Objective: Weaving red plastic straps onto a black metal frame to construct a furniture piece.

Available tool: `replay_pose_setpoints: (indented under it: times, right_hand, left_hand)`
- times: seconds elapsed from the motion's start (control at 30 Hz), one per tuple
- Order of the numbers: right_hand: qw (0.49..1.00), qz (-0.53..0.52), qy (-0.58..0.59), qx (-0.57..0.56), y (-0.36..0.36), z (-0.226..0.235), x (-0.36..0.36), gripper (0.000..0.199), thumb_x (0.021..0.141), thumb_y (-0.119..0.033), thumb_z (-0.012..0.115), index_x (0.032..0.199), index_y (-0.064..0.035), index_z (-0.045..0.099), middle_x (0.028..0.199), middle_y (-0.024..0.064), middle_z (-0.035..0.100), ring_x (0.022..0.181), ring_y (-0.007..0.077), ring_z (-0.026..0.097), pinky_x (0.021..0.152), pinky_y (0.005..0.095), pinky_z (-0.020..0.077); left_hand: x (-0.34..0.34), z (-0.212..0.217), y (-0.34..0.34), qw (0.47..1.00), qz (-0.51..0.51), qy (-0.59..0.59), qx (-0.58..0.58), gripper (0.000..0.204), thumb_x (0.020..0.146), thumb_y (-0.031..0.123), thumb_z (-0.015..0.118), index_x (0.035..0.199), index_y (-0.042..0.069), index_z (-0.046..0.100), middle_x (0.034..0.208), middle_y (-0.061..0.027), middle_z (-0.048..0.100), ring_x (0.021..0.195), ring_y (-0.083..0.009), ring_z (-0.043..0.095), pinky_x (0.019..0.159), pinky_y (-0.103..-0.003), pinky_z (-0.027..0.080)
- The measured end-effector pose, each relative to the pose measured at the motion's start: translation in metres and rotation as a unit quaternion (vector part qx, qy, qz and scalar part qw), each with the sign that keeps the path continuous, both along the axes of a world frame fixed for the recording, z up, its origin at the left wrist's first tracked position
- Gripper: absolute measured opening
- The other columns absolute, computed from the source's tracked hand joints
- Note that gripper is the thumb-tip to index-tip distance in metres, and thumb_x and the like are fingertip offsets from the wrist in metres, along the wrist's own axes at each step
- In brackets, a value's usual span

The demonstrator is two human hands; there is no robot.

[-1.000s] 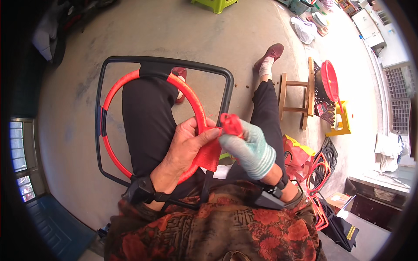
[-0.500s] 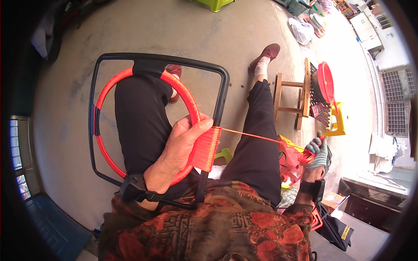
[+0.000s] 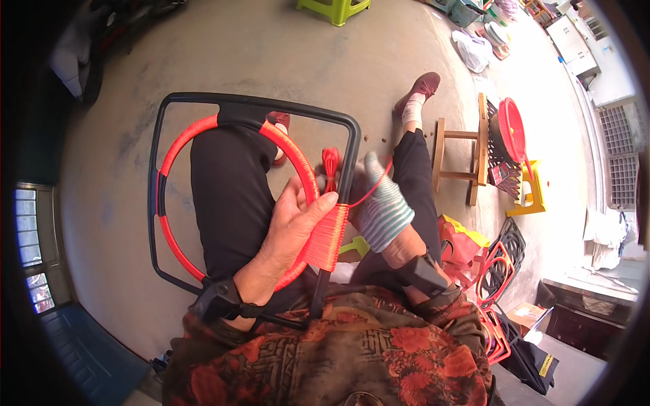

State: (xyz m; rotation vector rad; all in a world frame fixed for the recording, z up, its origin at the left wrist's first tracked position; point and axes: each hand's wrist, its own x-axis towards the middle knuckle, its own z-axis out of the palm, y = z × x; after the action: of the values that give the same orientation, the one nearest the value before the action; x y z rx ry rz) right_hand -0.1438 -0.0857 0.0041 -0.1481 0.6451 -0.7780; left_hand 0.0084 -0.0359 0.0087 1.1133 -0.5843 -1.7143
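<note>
Over dark trousers [image 3: 227, 183], black tubular frame [image 3: 349, 162], ribbed red cord [image 3: 328, 238].

A red-flowered shirt [image 3: 325, 358] is worn with black trousers [image 3: 230, 183] and a striped glove [image 3: 383, 215].

A smooth, beige-grey concrete floor [image 3: 122, 155] with darker bluish stains spreads across the room. At the top edge stands a lime-green plastic stool [image 3: 334, 10]. To the right are a brown wooden bench [image 3: 482, 142] with slim legs and, near it, a bright yellow plastic stool [image 3: 536, 189]. Beyond them, a white-framed window with a grid of bars [image 3: 617, 132] is set in a pale wall. Strong daylight washes out that side. On the dim left, a multi-paned window [image 3: 27, 223] sits above a dark blue panel with rectangular outlines [image 3: 84, 352].
</note>
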Motion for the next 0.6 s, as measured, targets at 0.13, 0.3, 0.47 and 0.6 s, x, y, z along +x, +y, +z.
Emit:
replay_pose_setpoints:
  times: [0.13,0.3,0.47,0.6]
  right_hand:
    - [0.969,-0.047,0.172,-0.172,-0.006,0.031,0.02,0.044,0.092,-0.025,0.063,0.127,-0.0006,0.052,0.101,0.0077,0.062,0.089,0.0172,0.064,0.081,0.0317,0.0525]
    - [0.89,-0.029,0.349,-0.293,-0.012,0.005,-0.007,0.033,0.097,-0.023,0.054,0.119,0.0004,0.058,0.103,0.0068,0.065,0.083,0.015,0.062,0.077,0.0293,0.0512]
    - [0.909,0.046,0.242,-0.337,0.041,0.007,-0.081,0.022,0.097,-0.007,0.049,0.115,-0.0002,0.06,0.096,0.0077,0.065,0.091,0.0181,0.063,0.085,0.0305,0.0499]
    - [0.84,0.161,0.448,-0.26,0.055,0.003,-0.122,0.023,0.095,-0.005,0.054,0.118,-0.0033,0.06,0.086,0.0061,0.065,0.082,0.0148,0.064,0.075,0.0286,0.0509]
  left_hand:
    - [0.002,0.005,-0.003,0.999,-0.022,0.049,0.007,0.04,0.091,0.014,0.067,0.123,0.003,0.046,0.109,-0.0056,0.06,0.098,-0.0115,0.059,0.082,-0.028,0.051]
    - [0.002,0.013,0.002,0.999,-0.006,0.052,0.014,0.034,0.091,0.014,0.066,0.119,0.003,0.05,0.108,-0.0049,0.06,0.096,-0.0099,0.06,0.077,-0.026,0.052]
    - [0.008,0.014,0.002,0.995,-0.057,0.06,0.049,0.024,0.092,0.016,0.064,0.111,0.003,0.056,0.099,-0.0035,0.063,0.086,-0.0088,0.062,0.076,-0.023,0.05]
    - [0.008,0.011,0.004,0.995,-0.067,0.056,0.038,0.015,0.094,0.016,0.062,0.102,0.004,0.058,0.087,-0.0016,0.063,0.074,-0.0074,0.061,0.067,-0.022,0.05]
